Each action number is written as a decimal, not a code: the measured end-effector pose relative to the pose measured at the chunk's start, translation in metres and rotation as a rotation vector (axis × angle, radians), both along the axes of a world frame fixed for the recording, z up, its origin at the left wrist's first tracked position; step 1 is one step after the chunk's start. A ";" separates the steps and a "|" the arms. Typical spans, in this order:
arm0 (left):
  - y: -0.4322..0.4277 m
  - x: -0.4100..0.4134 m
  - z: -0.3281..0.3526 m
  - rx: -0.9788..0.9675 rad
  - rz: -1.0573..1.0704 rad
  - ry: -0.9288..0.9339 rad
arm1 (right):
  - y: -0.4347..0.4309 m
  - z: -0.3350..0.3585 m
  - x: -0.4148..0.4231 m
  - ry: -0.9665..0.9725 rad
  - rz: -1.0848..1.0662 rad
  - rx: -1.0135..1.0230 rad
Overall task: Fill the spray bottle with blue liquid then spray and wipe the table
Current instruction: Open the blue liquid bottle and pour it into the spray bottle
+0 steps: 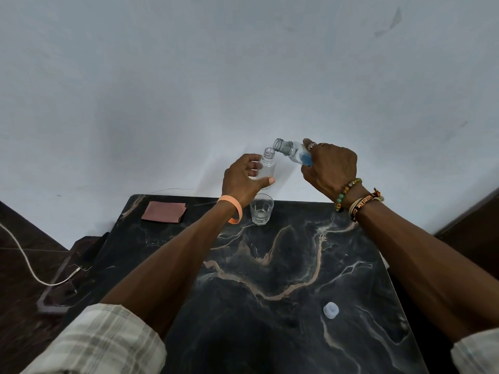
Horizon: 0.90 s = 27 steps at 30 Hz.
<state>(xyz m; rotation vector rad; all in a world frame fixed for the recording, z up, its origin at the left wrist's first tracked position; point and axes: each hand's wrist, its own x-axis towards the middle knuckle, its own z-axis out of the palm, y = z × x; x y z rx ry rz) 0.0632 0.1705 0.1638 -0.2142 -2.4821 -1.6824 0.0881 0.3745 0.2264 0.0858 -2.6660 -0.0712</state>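
Observation:
My left hand point(243, 179) grips a small clear bottle point(267, 168), upright and uncapped, above the far edge of the dark marble table point(270, 279). My right hand point(329, 168) holds a second clear bottle point(290, 152) with blue liquid at its base, tilted so its open neck points left, just above and right of the small bottle's mouth. No liquid stream is visible. A pink folded cloth point(164, 211) lies at the table's far left. A white cap point(331, 310) lies at the near right.
A clear drinking glass point(261, 213) with a little clear liquid stands on the table below my left hand. A phone point(83, 265) on a white cable lies on a low surface left of the table. A pale wall rises behind the table.

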 end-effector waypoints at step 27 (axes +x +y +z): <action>-0.004 0.006 0.003 0.027 -0.008 -0.035 | 0.000 0.012 0.003 -0.065 -0.014 0.132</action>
